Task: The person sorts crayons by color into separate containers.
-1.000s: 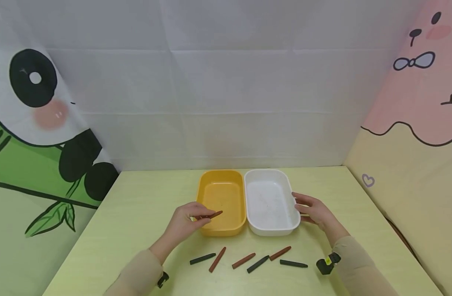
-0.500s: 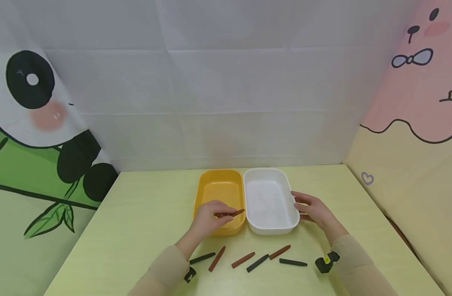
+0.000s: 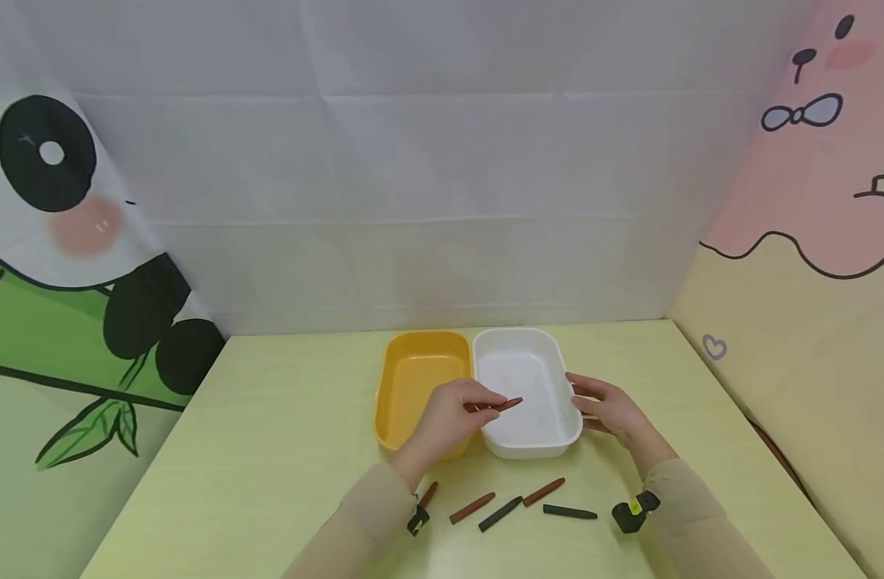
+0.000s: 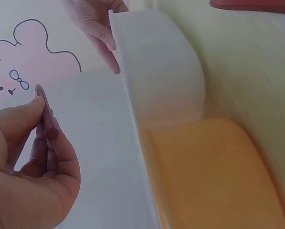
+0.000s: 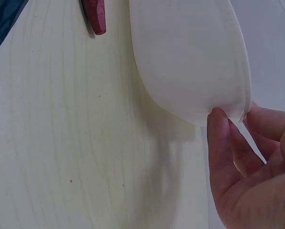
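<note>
Between thumb and fingers, my left hand (image 3: 456,414) pinches a brown crayon (image 3: 511,404), its tip pointing right. In the head view the crayon is above the left part of the white tray (image 3: 532,451); the left wrist view shows it raised above the rims. My right hand (image 3: 611,410) holds the white tray at its right rim, with fingertips against the outer wall and over the edge in the right wrist view. The yellow tray (image 3: 392,362) stands directly left of the white one, partly covered by my left hand and forearm.
On the table before the trays lie brown crayons, among them a middle one (image 3: 472,508) and a right one (image 3: 544,491), and black crayons (image 3: 499,515), (image 3: 569,512). My left sleeve hides part of another brown crayon (image 3: 429,494). A pale cloth wall (image 3: 442,265) rises behind.
My left hand has carried the brown crayon rightward, from over the yellow tray to over the white tray. My left forearm now covers the leftmost black crayon. The right hand stays at the white rim.
</note>
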Demonstrator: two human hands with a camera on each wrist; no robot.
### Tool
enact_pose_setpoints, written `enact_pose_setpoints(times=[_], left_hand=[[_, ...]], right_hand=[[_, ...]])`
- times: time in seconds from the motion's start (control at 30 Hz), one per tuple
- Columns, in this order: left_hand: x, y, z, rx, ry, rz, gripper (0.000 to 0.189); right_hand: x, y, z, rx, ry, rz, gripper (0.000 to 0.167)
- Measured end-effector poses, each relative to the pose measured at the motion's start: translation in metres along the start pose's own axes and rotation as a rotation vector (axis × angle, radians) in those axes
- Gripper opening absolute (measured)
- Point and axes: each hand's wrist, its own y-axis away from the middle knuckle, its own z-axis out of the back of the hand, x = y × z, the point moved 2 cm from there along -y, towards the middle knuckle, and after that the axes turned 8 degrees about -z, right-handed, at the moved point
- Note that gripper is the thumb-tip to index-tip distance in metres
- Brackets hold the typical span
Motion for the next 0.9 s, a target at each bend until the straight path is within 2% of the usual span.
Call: enact_pose_setpoints(times=[0.2,0.43,0.63,0.9], left_hand=[[-0.007,-0.018,-0.006,0.015,-0.004,0.008,0.020],[-0.009,-0.038,-0.013,0.001,-0.022,0.033,0.017],[-0.003,-0.054,-0.021,0.006,-0.044,0.090,0.015],[0.014,-0.072,-0.028,0.012,-0.032,0.117,0.015]], right_hand=[[0.002,0.000,-0.001,-0.012,0.002,-0.009,0.054],[-0.001,-0.003,-0.001,-0.013,-0.009,-0.013,0.054],[-0.001,-0.003,-0.001,0.002,-0.026,0.013,0.054],[-0.002,-0.004,0.000,0.001,-0.030,0.013,0.054]])
